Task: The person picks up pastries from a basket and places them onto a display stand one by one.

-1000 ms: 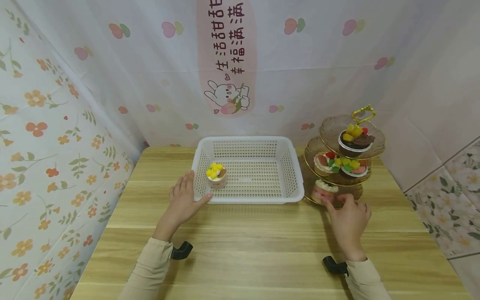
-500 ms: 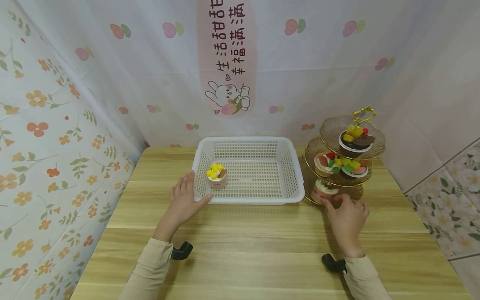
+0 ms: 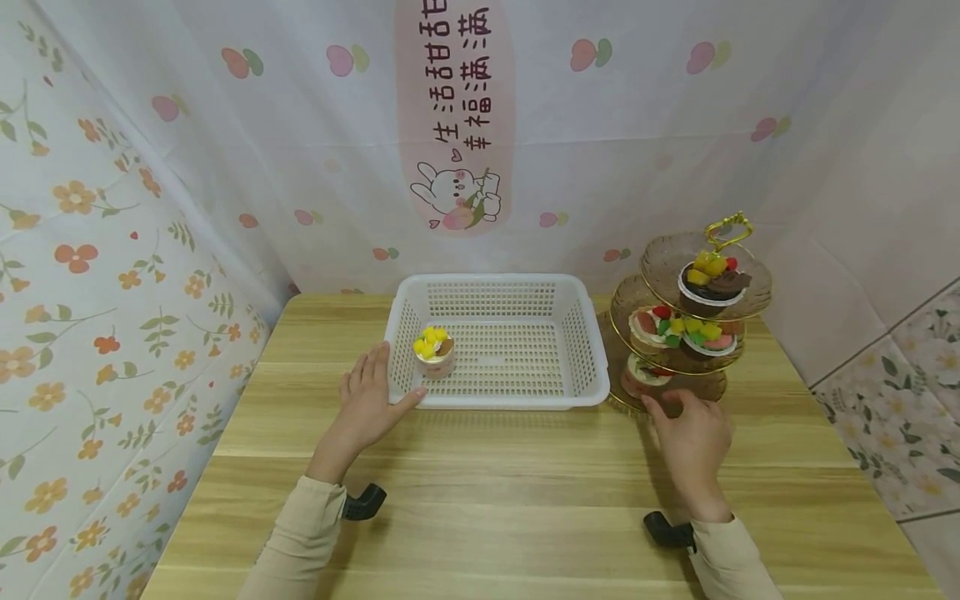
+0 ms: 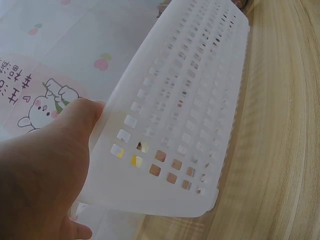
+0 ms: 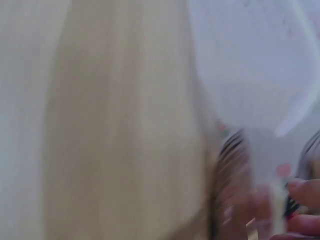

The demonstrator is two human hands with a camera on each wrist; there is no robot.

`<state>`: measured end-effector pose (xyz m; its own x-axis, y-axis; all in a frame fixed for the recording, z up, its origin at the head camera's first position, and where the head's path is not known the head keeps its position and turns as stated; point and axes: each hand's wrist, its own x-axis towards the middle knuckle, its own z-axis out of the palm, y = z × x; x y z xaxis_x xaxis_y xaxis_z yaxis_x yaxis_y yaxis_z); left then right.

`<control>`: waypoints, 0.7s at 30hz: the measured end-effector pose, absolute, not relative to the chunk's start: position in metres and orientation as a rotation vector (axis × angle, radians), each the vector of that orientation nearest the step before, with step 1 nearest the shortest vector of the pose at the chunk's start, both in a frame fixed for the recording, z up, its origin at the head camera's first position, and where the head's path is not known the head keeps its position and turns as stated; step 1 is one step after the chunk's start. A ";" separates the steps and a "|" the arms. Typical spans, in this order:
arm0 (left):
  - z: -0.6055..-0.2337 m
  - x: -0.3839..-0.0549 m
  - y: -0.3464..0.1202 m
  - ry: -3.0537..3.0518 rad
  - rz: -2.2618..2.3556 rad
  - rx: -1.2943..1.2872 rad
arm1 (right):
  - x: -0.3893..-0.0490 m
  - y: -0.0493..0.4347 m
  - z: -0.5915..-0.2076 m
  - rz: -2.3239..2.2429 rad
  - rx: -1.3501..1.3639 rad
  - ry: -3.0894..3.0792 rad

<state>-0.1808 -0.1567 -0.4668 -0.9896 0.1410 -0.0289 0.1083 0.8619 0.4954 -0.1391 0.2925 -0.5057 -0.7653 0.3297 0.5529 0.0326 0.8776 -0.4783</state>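
Note:
My left hand [image 3: 363, 404] rests at the near left corner of a white plastic basket [image 3: 517, 402], fingers spread straight along its rim. A small dessert cup with yellow fruit [image 3: 433, 354] stands inside. In the left wrist view my thumb [image 4: 82, 115] touches the basket's wall [image 4: 145, 190]. On the right, my right hand [image 3: 696, 446] holds a pink layered dessert cup [image 3: 640, 379] with curled thumb and fingers, at the bottom tier of a three-tier cake stand [image 3: 622, 329]. The right wrist view is blurred; fingers [image 5: 305, 195] show beside the cup [image 5: 257, 205].
A dark-topped cupcake [image 3: 712, 287] sits on the stand's top tier, below its gold handle [image 3: 727, 229]. The middle tier bears a cream cupcake [image 3: 649, 329] and a fruit-topped one [image 3: 708, 336]. A printed curtain [image 3: 300, 150] hangs behind the wooden table [image 3: 495, 500].
The pink dessert cup has turned and shifted slightly back on the bottom tier, its red topping now showing. My right hand moved slightly left with it. The left hand stays still.

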 end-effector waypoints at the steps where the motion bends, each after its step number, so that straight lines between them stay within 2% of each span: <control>1: -0.467 -0.181 -0.157 2.971 0.786 0.199 | -0.137 0.289 -0.501 0.598 -0.252 -2.409; 6: -0.467 -0.180 -0.157 2.968 0.773 0.209 | -0.132 0.269 -0.469 0.632 -0.197 -2.549; 12: -0.467 -0.180 -0.156 2.975 0.772 0.207 | -0.144 0.239 -0.417 0.818 0.062 -2.701; 16: -0.467 -0.181 -0.156 2.988 0.770 0.199 | -0.169 0.219 -0.388 1.013 0.298 -2.806; 21: -0.467 -0.181 -0.156 2.987 0.784 0.199 | -0.218 0.190 -0.371 1.290 0.654 -2.880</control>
